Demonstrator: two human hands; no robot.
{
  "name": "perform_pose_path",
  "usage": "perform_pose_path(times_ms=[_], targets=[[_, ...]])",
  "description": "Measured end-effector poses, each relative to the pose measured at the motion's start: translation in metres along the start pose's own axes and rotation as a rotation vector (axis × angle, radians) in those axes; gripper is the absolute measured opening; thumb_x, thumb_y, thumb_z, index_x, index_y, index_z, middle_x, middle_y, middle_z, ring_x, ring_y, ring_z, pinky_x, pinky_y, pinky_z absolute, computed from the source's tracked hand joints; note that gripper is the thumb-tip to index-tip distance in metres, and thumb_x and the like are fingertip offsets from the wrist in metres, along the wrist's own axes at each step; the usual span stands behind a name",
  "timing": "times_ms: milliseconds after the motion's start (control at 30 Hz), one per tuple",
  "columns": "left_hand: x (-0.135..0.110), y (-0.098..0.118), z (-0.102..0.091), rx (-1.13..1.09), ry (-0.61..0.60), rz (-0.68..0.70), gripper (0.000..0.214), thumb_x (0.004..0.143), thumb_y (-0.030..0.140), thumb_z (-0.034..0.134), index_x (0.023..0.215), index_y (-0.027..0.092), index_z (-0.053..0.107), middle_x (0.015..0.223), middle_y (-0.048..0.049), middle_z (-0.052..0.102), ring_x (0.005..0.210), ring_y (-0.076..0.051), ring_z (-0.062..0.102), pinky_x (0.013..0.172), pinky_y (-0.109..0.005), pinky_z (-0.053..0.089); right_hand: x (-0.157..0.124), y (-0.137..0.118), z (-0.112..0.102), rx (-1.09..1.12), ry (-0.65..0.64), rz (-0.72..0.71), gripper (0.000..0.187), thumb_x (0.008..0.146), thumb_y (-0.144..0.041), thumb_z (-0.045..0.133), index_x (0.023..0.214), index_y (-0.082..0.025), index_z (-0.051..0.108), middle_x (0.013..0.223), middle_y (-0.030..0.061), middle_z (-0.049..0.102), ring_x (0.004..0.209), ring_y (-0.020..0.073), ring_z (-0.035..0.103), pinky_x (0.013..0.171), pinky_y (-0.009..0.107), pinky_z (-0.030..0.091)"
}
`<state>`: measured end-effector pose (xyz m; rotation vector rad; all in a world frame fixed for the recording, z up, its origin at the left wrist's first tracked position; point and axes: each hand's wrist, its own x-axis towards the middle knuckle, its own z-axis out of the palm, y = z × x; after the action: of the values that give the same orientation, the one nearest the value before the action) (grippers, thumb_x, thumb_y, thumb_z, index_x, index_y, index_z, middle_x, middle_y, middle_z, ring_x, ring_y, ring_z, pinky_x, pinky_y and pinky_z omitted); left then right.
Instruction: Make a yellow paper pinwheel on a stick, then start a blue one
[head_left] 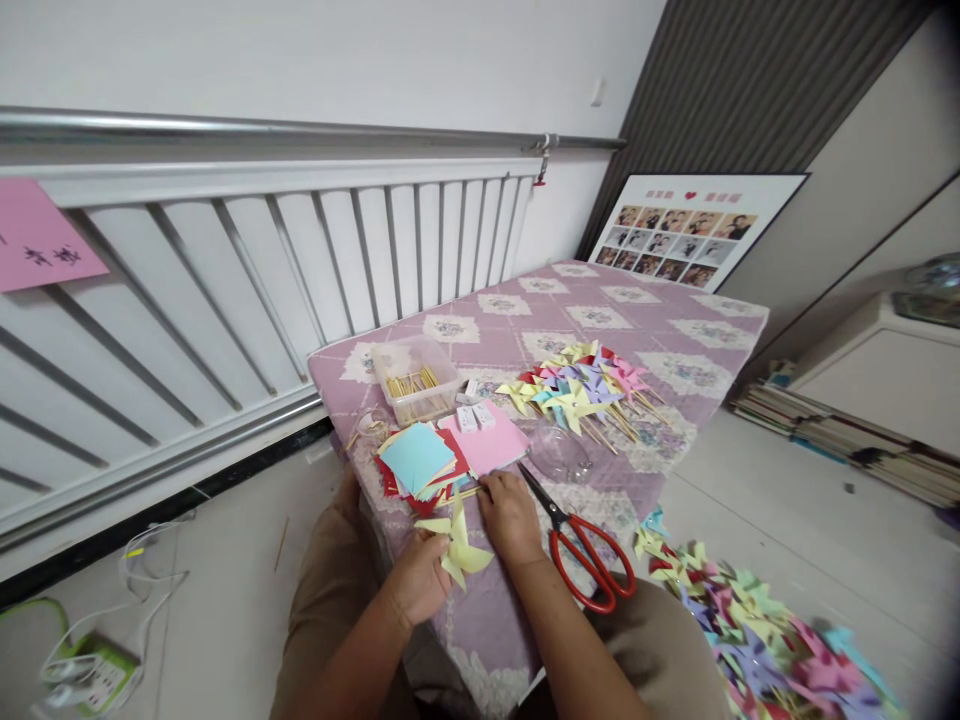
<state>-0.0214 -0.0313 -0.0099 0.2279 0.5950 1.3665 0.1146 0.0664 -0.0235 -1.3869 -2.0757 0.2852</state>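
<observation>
A pale yellow paper pinwheel is pinched in my left hand, above the near edge of the table. Its blades are folded in, and no stick shows on it. My right hand rests on the cloth with its fingers curled down at the end of thin wooden sticks. Left of those fingers is a stack of coloured paper squares, blue on top with red below. Pink paper lies just beyond the hand. Scissors with red handles lie to the right of my right wrist, blades pointing away.
A clear plastic box of sticks stands at the back left beside a small round container. Finished pinwheels are heaped farther back, near a clear round dish. More pinwheels are piled at lower right. A radiator borders the table.
</observation>
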Motion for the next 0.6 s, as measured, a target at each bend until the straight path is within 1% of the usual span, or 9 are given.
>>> perform_pose_path(times_ms=[133,233,333,500,600], targets=[[0.0005,0.0001,-0.0014,0.003,-0.003,-0.005,0.033,0.064,0.016,0.077,0.096,0.018,0.069,0.085,-0.0027,0.073,0.073,-0.015,0.067,0.072,-0.028,0.052,-0.0022,-0.0017,-0.0023,-0.064,-0.013,-0.019,0.014,0.087,-0.017,0.057,0.092,-0.018,0.071,0.094,0.0116,0.066,0.092,0.0264,0.055,0.086,0.036,0.043],[0.0011,-0.0009,-0.0026,0.01,-0.007,0.013,0.034,0.064,0.016,0.077,0.097,0.017,0.069,0.088,-0.0039,0.072,0.077,-0.015,0.067,0.075,-0.028,0.052,-0.0033,-0.0028,-0.0029,-0.093,-0.016,-0.024,0.015,0.086,-0.018,0.059,0.097,-0.018,0.07,0.097,0.0118,0.066,0.094,0.0264,0.055,0.086,0.035,0.043],[0.0014,-0.0016,-0.003,0.014,-0.018,0.018,0.033,0.064,0.017,0.078,0.095,0.016,0.069,0.087,-0.0042,0.072,0.077,-0.016,0.067,0.075,-0.028,0.052,-0.0046,-0.0034,-0.0029,-0.112,-0.018,-0.027,0.018,0.088,-0.02,0.059,0.102,-0.017,0.07,0.1,0.0127,0.066,0.095,0.0271,0.054,0.085,0.036,0.043],[0.0011,-0.0008,-0.0015,0.018,-0.014,0.012,0.035,0.062,0.017,0.08,0.095,0.016,0.069,0.088,-0.0038,0.073,0.077,-0.015,0.067,0.075,-0.027,0.052,-0.0067,-0.0019,-0.0041,-0.096,-0.036,-0.042,0.012,0.087,-0.018,0.06,0.093,-0.019,0.07,0.096,0.0104,0.065,0.094,0.0255,0.054,0.084,0.034,0.042],[0.0007,-0.0006,-0.0012,0.029,0.015,0.01,0.035,0.061,0.018,0.08,0.093,0.016,0.069,0.084,-0.0027,0.072,0.072,-0.014,0.065,0.07,-0.027,0.052,-0.0075,0.0003,-0.0055,-0.064,-0.047,-0.053,0.01,0.086,-0.016,0.06,0.087,-0.02,0.068,0.094,0.009,0.064,0.091,0.0245,0.054,0.083,0.033,0.042]])
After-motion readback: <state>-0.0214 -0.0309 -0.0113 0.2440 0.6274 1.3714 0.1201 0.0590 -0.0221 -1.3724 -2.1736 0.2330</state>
